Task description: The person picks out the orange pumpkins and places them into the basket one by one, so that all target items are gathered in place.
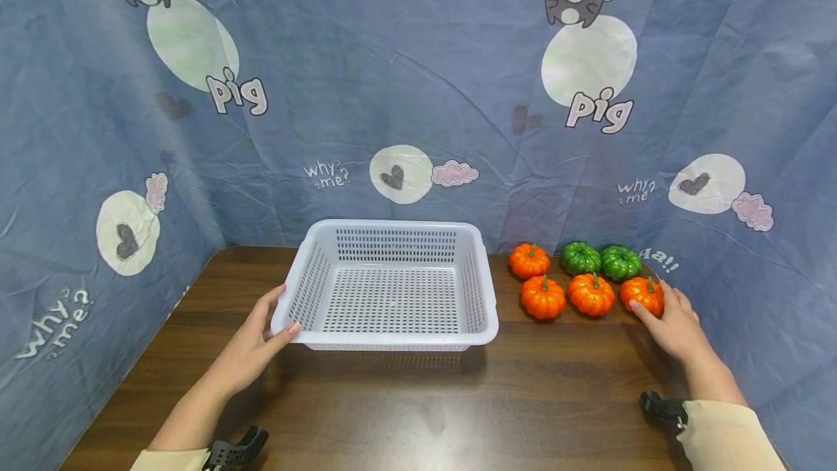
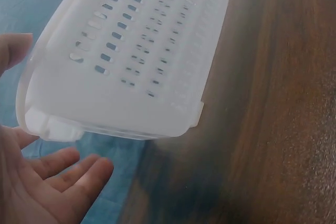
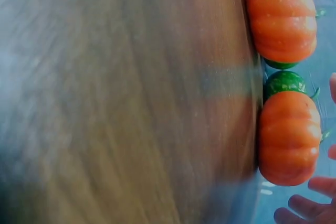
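A white plastic basket (image 1: 392, 339) with slotted walls stands on the table, nothing in it. My left hand (image 1: 251, 347) holds its near left corner, thumb over the front rim and index finger at the left rim; in the left wrist view the other fingers (image 2: 73, 177) spread loosely below the corner. At the right, my right hand (image 1: 680, 325) reaches around the rightmost orange pumpkin (image 1: 641, 296), thumb in front and fingers at its right side. The right wrist view shows those fingers (image 3: 307, 208) extended and spread beside the small pumpkin (image 3: 290, 140), not closed round it.
Left of that pumpkin sit more small orange pumpkins (image 1: 591, 295), with two green ones (image 1: 621, 263) behind. The brown wooden table (image 1: 418, 405) backs onto a blue printed cloth (image 1: 418, 78) that also hangs at both sides.
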